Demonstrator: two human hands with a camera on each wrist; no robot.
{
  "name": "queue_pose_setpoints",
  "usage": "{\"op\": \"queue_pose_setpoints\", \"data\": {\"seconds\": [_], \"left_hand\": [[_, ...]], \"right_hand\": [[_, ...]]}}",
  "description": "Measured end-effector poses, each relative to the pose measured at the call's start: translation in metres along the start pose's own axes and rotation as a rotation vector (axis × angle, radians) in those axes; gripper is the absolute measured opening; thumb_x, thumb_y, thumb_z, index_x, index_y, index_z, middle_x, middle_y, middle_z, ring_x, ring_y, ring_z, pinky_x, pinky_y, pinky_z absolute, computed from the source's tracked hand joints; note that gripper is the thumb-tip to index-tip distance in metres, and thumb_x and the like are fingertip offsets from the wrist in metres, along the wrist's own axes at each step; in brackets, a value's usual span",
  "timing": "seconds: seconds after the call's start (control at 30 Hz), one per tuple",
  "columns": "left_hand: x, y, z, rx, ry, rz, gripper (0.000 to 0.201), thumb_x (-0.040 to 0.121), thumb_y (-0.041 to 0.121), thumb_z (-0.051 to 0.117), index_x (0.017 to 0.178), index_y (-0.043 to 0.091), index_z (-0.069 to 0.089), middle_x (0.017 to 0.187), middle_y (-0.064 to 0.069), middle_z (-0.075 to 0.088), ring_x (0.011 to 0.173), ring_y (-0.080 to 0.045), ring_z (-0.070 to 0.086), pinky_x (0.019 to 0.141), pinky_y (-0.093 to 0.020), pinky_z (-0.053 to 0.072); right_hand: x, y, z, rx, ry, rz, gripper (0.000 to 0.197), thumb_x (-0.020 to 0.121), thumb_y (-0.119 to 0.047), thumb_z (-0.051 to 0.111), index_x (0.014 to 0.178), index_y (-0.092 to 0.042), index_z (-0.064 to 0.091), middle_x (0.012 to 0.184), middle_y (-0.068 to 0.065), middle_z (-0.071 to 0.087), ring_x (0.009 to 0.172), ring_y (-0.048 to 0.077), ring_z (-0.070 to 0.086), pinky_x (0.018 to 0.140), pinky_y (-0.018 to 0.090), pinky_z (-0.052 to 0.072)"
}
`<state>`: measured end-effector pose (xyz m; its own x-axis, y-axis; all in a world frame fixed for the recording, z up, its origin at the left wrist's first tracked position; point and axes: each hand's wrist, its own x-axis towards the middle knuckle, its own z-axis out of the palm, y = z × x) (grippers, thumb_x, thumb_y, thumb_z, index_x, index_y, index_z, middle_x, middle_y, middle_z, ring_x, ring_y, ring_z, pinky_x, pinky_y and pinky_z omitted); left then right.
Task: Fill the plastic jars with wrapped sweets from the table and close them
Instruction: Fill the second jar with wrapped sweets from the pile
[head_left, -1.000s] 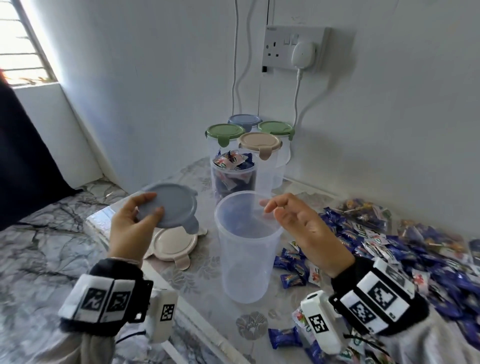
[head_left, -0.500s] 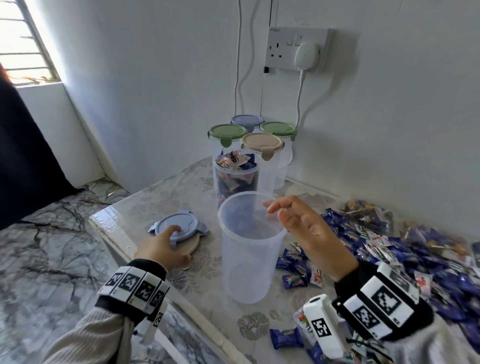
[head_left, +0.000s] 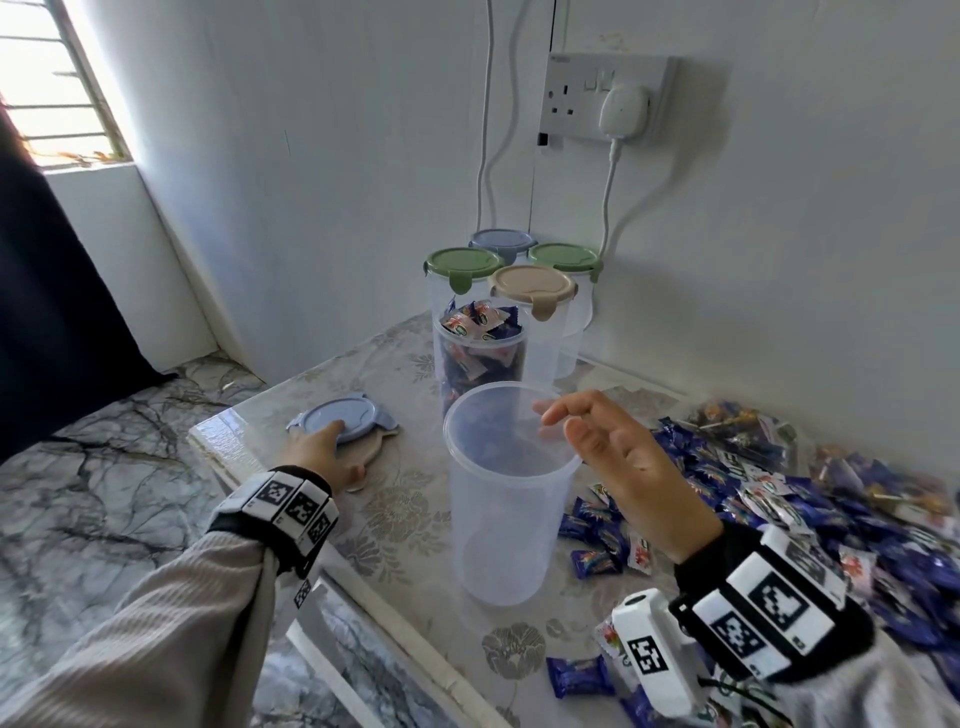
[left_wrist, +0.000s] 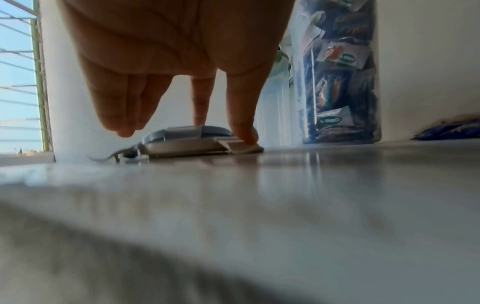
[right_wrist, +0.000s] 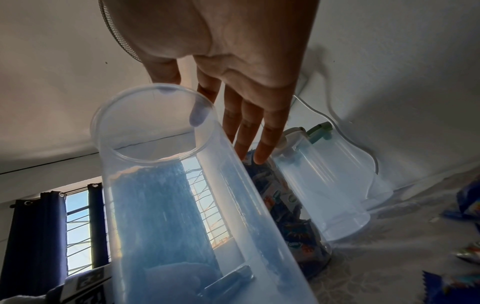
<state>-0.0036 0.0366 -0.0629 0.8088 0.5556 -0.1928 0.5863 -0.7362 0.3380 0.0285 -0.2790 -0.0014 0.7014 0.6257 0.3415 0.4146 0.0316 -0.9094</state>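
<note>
An empty clear jar (head_left: 506, 493) stands lidless at the middle of the table (head_left: 410, 519). My right hand (head_left: 563, 426) hovers at its right rim with relaxed fingers and holds nothing; the right wrist view shows the thumb and forefinger through the jar (right_wrist: 166, 185) wall. Behind stands a lidless jar full of sweets (head_left: 480, 358). At the left, a blue lid (head_left: 345, 418) lies on a beige lid (head_left: 371, 452). My left hand (head_left: 332, 441) rests on them with straight fingers, the thumb (left_wrist: 242, 131) on the beige lid's tab (left_wrist: 237, 145).
Several lidded empty jars (head_left: 535, 291) stand at the back against the wall, under a socket with a plug and cable (head_left: 621, 111). A heap of wrapped sweets (head_left: 779, 493) covers the table's right side, with loose ones (head_left: 579, 675) near the front edge. The table's left corner is close to my left wrist.
My left hand has lowered the blue lid from the air onto the beige lid and let go of it, now resting on top. The right hand has stayed at the jar's rim.
</note>
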Motion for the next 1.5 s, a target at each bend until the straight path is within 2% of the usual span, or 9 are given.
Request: {"op": "queue_pose_setpoints", "data": {"seconds": [0.27,0.37,0.5,0.67,0.8,0.97,1.1,1.23,1.5], "left_hand": [[-0.045,0.030,-0.014,-0.476,0.407,0.460,0.034,0.091,0.010,0.056,0.121,0.023,0.058,0.126,-0.009,0.055,0.119,-0.025,0.050,0.097,-0.029,0.039],[-0.094,0.050,-0.018,-0.796,0.263,0.646,0.023,0.089,0.031,0.058,0.109,0.043,0.058,0.116,0.009,0.062,0.112,-0.009,0.057,0.086,-0.012,0.045],[-0.132,0.063,-0.006,-1.032,-0.021,0.787,0.058,0.068,0.071,0.060,0.120,0.047,0.052,0.129,0.011,0.056,0.119,-0.014,0.055,0.091,-0.030,0.051],[-0.130,0.074,-0.001,-1.075,0.070,0.782,0.049,0.064,0.071,0.064,0.106,0.050,0.054,0.121,0.011,0.060,0.117,-0.013,0.056,0.082,-0.019,0.051],[-0.118,0.079,-0.003,-1.127,0.094,0.803,0.039,0.064,0.065,0.067,0.098,0.050,0.055,0.110,0.014,0.065,0.107,-0.006,0.060,0.077,-0.011,0.048],[-0.106,0.084,-0.001,-1.109,0.148,0.793,0.048,0.068,0.063,0.067,0.103,0.034,0.052,0.108,-0.003,0.065,0.101,-0.009,0.063,0.078,-0.014,0.049],[-0.108,0.086,-0.002,-1.009,0.177,0.742,0.040,0.069,0.060,0.063,0.104,0.043,0.053,0.115,0.019,0.059,0.109,0.002,0.056,0.082,-0.009,0.045],[-0.115,0.091,-0.008,-0.760,0.470,0.748,0.036,0.077,0.038,0.061,0.111,0.037,0.049,0.123,0.008,0.054,0.115,-0.010,0.049,0.095,-0.023,0.038],[-0.155,0.131,-0.018,-0.535,0.842,0.958,0.022,0.076,0.003,0.063,0.098,0.008,0.065,0.110,-0.005,0.057,0.105,-0.022,0.053,0.093,-0.019,0.034]], "right_hand": [[-0.010,0.005,0.007,-0.040,0.015,-0.026,0.062,0.081,-0.076,0.037,0.128,-0.036,0.046,0.128,-0.017,0.053,0.122,0.004,0.049,0.099,0.015,0.038],[-0.017,0.009,0.010,-0.020,0.033,-0.012,0.069,0.076,-0.081,0.039,0.133,-0.044,0.038,0.128,-0.023,0.050,0.120,0.003,0.050,0.100,0.024,0.043],[-0.025,0.009,0.013,0.035,0.016,0.049,0.076,0.069,-0.084,0.044,0.135,-0.049,0.032,0.129,-0.037,0.047,0.121,-0.006,0.049,0.098,0.019,0.045],[-0.019,0.001,0.014,0.089,0.016,0.098,0.066,0.071,-0.079,0.049,0.130,-0.055,0.034,0.114,-0.025,0.063,0.111,0.002,0.059,0.091,0.026,0.052],[-0.002,-0.003,0.014,0.121,0.027,0.147,0.048,0.078,-0.060,0.052,0.124,-0.056,0.041,0.119,0.033,0.047,0.110,0.051,0.046,0.092,0.061,0.043],[0.012,0.000,0.010,0.115,0.033,0.164,0.035,0.087,-0.037,0.046,0.121,-0.044,0.044,0.120,0.041,0.040,0.111,0.059,0.036,0.091,0.067,0.033],[0.011,0.005,0.006,0.071,0.028,0.127,0.037,0.087,-0.042,0.046,0.124,-0.048,0.041,0.119,0.032,0.050,0.114,0.044,0.046,0.095,0.056,0.040],[0.005,0.011,-0.001,0.000,0.017,0.133,0.049,0.086,-0.065,0.043,0.133,-0.060,0.031,0.138,-0.018,0.048,0.128,-0.002,0.045,0.106,0.028,0.040],[-0.033,-0.006,-0.052,-0.215,0.109,0.219,0.037,0.096,-0.035,0.042,0.131,-0.047,0.036,0.138,-0.015,0.045,0.127,-0.006,0.042,0.103,0.024,0.040]]}}
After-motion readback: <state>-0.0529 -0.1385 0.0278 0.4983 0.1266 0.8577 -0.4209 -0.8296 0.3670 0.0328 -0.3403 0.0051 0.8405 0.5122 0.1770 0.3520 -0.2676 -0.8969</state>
